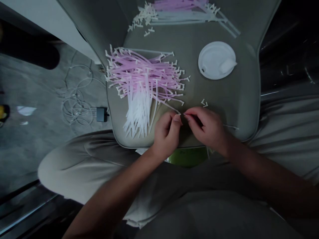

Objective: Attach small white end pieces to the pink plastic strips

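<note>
My left hand point(168, 131) is closed in a pinch near the front edge of the grey chair seat point(194, 96). Between its thumb and finger is the white-tipped end of a thin tube point(168, 106), which runs back toward the pile. Just right of it, my right hand point(205, 126) pinches something tiny that I cannot make out. The fingertips of both hands nearly meet. Pink tubes with white end pieces point(147, 71) lie heaped at the left, with a bunch of white tubes point(139, 109) across their front. A few small white connectors point(204, 103) sit behind my right hand.
A round white lid point(211, 54) with a small white nozzle-like piece on it stands at the seat's right. More white tubes point(179, 16) and loose connectors point(147, 15) lie at the back. On the floor at left are a black box point(101, 114) and coiled cables point(72, 109).
</note>
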Demonstrator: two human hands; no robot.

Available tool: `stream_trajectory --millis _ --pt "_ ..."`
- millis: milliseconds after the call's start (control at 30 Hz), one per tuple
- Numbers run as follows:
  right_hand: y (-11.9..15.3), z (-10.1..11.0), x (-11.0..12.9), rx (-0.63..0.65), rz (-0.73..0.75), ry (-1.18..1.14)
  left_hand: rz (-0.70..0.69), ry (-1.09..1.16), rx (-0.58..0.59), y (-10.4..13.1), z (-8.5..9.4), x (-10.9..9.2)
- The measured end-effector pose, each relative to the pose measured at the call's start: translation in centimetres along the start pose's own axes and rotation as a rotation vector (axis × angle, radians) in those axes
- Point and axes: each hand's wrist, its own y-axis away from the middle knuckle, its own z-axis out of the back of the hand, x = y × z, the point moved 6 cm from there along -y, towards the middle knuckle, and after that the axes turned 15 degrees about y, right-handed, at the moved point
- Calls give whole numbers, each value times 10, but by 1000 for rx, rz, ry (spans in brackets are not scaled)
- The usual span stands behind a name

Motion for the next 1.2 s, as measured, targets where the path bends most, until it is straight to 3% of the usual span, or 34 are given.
stream_trajectory --millis 1200 --pt "5 -3 4 56 108 11 -72 -138 159 1 -9 -3"
